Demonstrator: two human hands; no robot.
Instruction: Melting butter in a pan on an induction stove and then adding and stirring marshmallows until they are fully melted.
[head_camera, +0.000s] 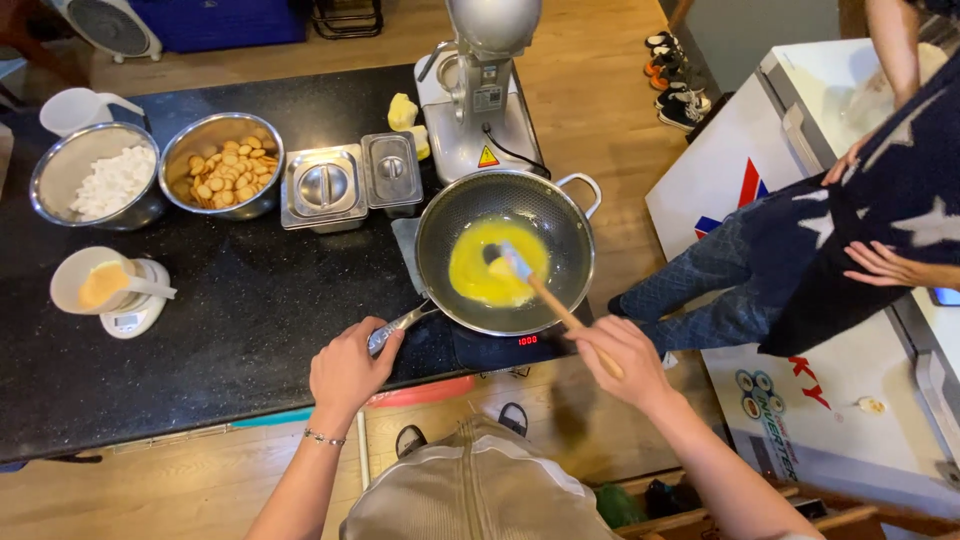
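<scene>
A steel wok with melted yellow butter in it sits on a black induction cooker at the counter's right end. My left hand grips the wok's long handle. My right hand holds a wooden-handled spatula, whose blue-and-white blade rests in the yellow liquid near the pan's middle.
On the black counter stand a bowl of white marshmallows, a bowl of round biscuits, two lidded steel containers, a cup on a small scale, a white jug and a grey machine. Another person stands by a white chest freezer at right.
</scene>
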